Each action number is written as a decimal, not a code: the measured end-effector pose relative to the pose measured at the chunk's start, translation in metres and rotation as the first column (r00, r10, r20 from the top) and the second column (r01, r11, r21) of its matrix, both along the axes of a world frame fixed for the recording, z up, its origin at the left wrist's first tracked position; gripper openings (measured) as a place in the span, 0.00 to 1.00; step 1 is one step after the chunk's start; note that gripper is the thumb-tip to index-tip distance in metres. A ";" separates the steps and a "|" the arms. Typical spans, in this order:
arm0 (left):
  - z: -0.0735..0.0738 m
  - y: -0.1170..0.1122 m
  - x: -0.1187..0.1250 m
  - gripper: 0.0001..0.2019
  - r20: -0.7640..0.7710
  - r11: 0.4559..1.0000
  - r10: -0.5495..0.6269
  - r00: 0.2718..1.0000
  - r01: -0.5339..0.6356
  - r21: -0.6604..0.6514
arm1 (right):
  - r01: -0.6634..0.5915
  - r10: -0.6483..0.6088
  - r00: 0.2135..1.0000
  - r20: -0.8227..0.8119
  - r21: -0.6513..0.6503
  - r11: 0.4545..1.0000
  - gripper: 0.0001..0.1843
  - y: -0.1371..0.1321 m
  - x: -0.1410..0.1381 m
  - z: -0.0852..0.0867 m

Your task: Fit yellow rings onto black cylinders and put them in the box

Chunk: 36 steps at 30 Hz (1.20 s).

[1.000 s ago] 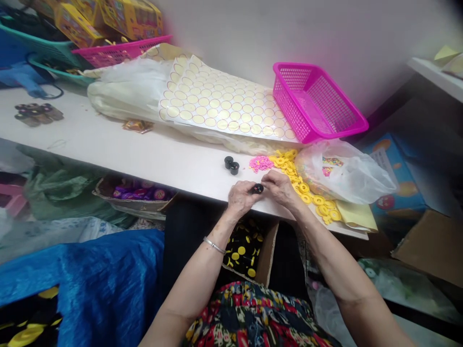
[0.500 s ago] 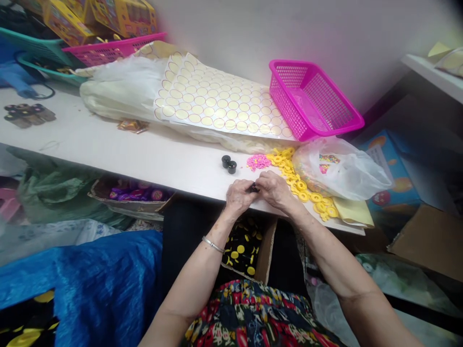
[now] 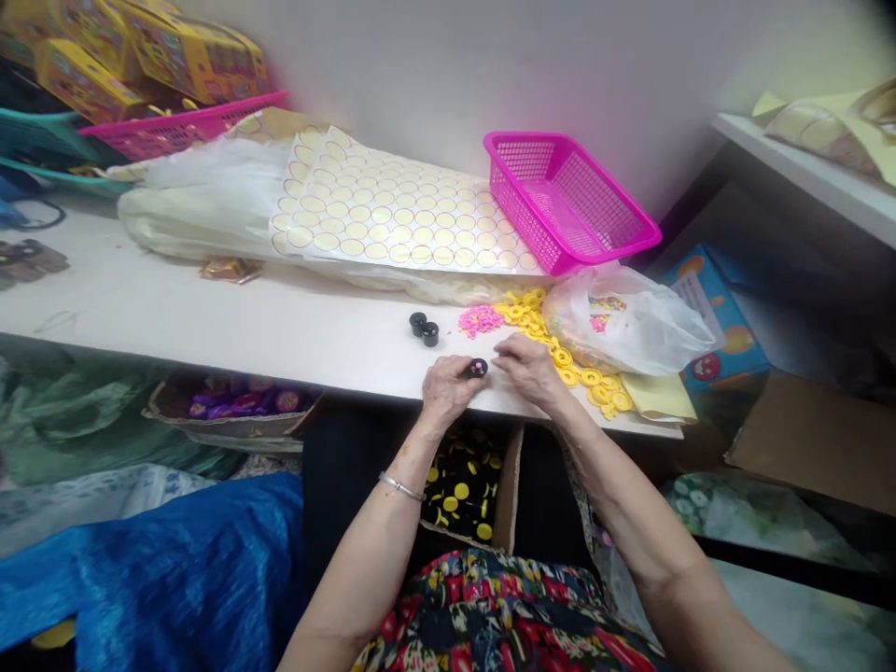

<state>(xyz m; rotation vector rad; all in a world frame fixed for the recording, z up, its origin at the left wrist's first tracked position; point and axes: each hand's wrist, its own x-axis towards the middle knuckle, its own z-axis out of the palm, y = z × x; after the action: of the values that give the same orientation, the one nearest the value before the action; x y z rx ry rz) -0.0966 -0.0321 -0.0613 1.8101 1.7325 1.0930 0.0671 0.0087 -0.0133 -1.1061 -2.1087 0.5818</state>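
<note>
My left hand [image 3: 446, 388] is closed round a small round black plastic piece [image 3: 477, 368], whose open top faces up with pink bits showing inside. Just right of it, my right hand [image 3: 530, 370] hovers with fingers half bent and slightly apart; nothing shows between them. Beyond my hands stand two more black pieces [image 3: 424, 329], side by side. A small heap of tiny pink pieces [image 3: 481, 320] lies to their right. Yellow rings [image 3: 592, 376] spread along the table on the far side of my right hand.
A cardboard box [image 3: 509, 490] of black and yellow pieces sits in my lap. On the table are a pink basket [image 3: 574, 210], sticker sheets [image 3: 399, 215] and a knotted plastic bag [image 3: 630, 317]. Purple items [image 3: 242, 403] fill a box under the table; a blue sack [image 3: 196, 560] is at left.
My right hand has drawn back to the right, away from the black piece that both hands were at. The piece's top now shows in my left hand. The view has shifted slightly.
</note>
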 end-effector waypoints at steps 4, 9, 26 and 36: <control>-0.005 0.002 0.000 0.13 0.043 1.000 0.029 0.999 -0.028 -0.006 | 0.448 -0.442 0.894 -0.075 0.115 0.886 0.06 -0.016 0.044 -0.018; -0.013 0.007 0.001 0.15 0.069 0.995 0.096 0.993 -0.096 -0.007 | 0.626 -0.661 0.718 0.219 0.212 0.750 0.10 -0.039 0.075 -0.032; -0.015 0.007 -0.002 0.20 0.124 0.996 0.090 0.988 -0.086 -0.039 | 0.575 -0.550 0.702 0.452 0.097 0.813 0.11 -0.032 0.084 -0.022; -0.021 0.009 -0.004 0.24 0.193 0.997 0.073 0.978 -0.070 -0.024 | 0.586 -0.589 0.806 0.052 0.067 0.808 0.06 -0.020 0.096 -0.034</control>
<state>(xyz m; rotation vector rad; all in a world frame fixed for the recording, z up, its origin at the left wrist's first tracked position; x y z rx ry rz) -0.1010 -0.0232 -0.0819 1.5838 1.6962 1.2359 0.1628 -0.0114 -0.0473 -1.6745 -1.6787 0.1876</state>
